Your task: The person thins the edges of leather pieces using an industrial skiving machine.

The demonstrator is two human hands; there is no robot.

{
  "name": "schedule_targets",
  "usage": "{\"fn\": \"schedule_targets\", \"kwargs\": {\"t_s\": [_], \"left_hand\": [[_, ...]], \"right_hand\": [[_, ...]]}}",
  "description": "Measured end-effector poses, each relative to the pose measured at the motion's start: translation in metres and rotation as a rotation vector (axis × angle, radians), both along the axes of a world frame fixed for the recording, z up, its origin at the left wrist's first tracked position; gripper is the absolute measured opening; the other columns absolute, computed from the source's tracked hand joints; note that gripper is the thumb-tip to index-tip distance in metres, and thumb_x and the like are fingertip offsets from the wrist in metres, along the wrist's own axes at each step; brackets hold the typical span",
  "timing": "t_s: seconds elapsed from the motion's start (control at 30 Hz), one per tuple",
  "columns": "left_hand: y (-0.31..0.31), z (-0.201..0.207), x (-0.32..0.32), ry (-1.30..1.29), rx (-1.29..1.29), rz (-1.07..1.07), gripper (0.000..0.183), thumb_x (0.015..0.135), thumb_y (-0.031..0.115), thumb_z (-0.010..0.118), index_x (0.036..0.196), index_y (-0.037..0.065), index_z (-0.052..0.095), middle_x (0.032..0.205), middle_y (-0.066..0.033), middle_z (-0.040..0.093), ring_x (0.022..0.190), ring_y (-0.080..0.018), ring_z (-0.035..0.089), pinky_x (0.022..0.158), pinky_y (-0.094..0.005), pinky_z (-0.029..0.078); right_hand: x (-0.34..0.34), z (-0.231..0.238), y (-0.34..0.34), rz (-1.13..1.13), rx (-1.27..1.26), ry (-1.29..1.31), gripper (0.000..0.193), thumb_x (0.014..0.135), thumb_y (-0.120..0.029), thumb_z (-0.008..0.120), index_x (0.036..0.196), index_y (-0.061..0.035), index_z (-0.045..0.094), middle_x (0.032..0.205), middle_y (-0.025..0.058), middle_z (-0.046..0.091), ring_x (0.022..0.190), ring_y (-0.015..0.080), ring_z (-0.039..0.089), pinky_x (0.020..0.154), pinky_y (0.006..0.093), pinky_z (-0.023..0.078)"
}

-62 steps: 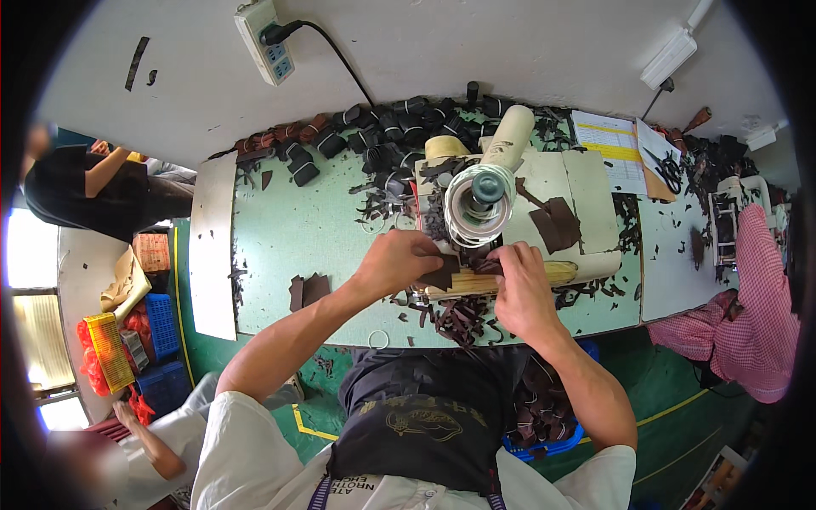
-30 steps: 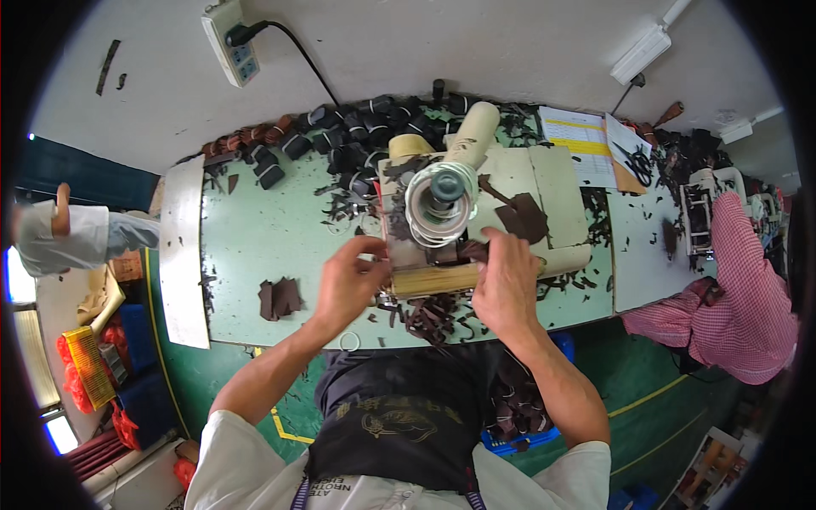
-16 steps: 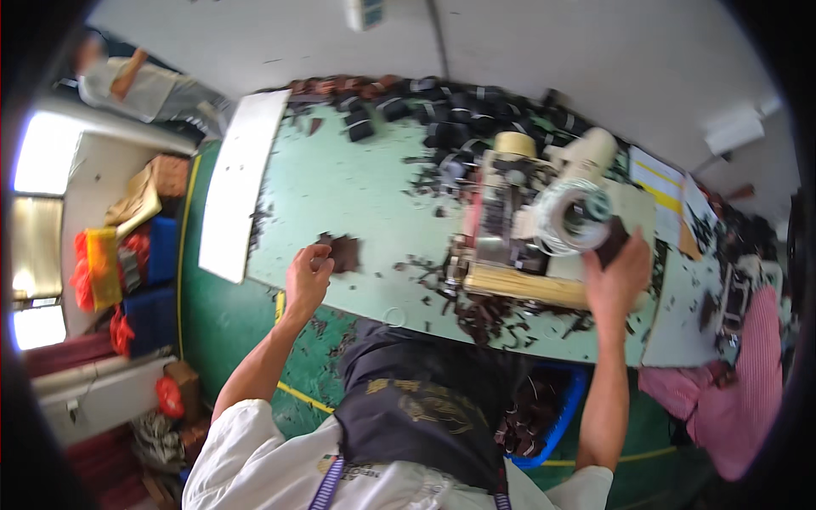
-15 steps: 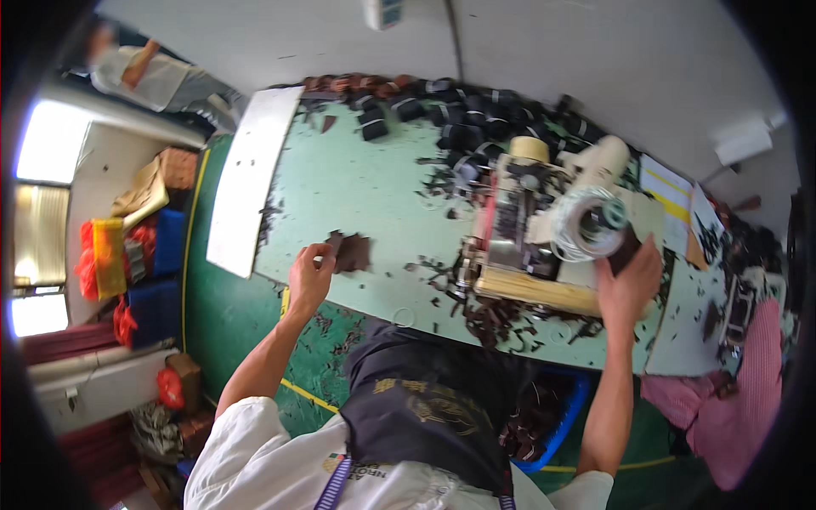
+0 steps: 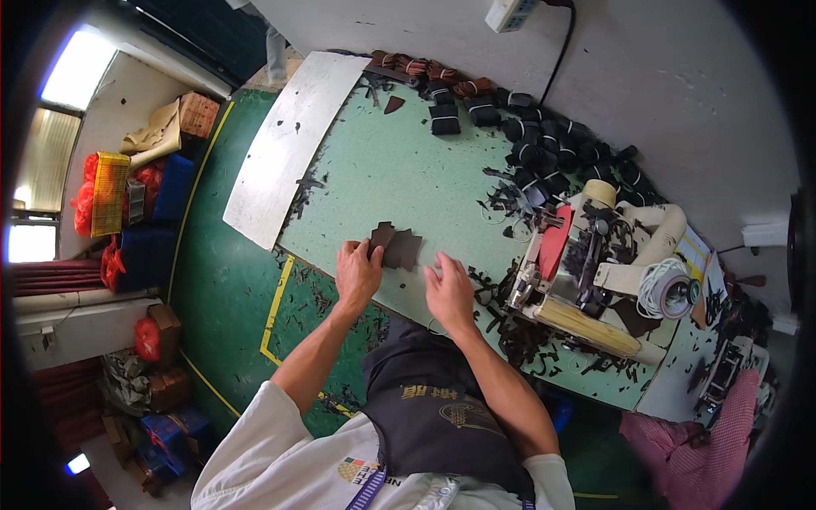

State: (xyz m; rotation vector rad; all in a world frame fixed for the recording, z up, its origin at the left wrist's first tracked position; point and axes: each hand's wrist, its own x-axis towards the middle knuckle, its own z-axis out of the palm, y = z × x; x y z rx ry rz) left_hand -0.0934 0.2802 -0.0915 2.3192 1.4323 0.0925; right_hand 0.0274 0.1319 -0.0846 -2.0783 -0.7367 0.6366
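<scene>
"Green tabletop (image 5: 399,174): any open room?"
"Upper centre. Brown leather pieces (image 5: 399,249) lie mid-frame, near the front edge."
"Grips?"
"Left hand (image 5: 358,274) touches them, pinching or not, can't tell; right hand's (image 5: 449,293) fingers loosely parted."

Windows (image 5: 81,72) at far left are glowing brightly, a pale grey wall (image 5: 663,93) is rising behind the light-green counter (image 5: 395,170), and yellow lines (image 5: 276,308) are running across the green floor (image 5: 225,263).
</scene>
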Motion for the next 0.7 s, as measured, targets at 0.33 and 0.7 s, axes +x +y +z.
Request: {"fn": "schedule_targets", "kwargs": {"t_s": [0.33,0.7], "left_hand": [[-0.009,-0.005,0.006,-0.234,-0.104,0.028,0.036,0.087,0.019,0.07,0.118,0.001,0.066,0.106,-0.0188,0.068,0.1,-0.0356,0.061,0.089,-0.0459,0.047],[0.021,-0.002,-0.014,-0.66,-0.808,0.167,0.032,0.093,0.01,0.067,0.122,-0.003,0.063,0.104,-0.0075,0.072,0.093,-0.015,0.065,0.082,-0.0305,0.052]], "right_hand": [[-0.017,-0.012,0.078,0.007,-0.203,0.045,0.052,0.081,-0.008,0.072,0.124,0.0025,0.046,0.122,0.0268,0.055,0.108,0.0442,0.059,0.088,0.0488,0.052],[-0.012,-0.004,0.079,-0.093,-0.125,0.419,0.039,0.077,-0.005,0.075,0.109,0.0021,0.054,0.102,0.0149,0.066,0.095,0.0318,0.067,0.082,0.0392,0.053]]}}
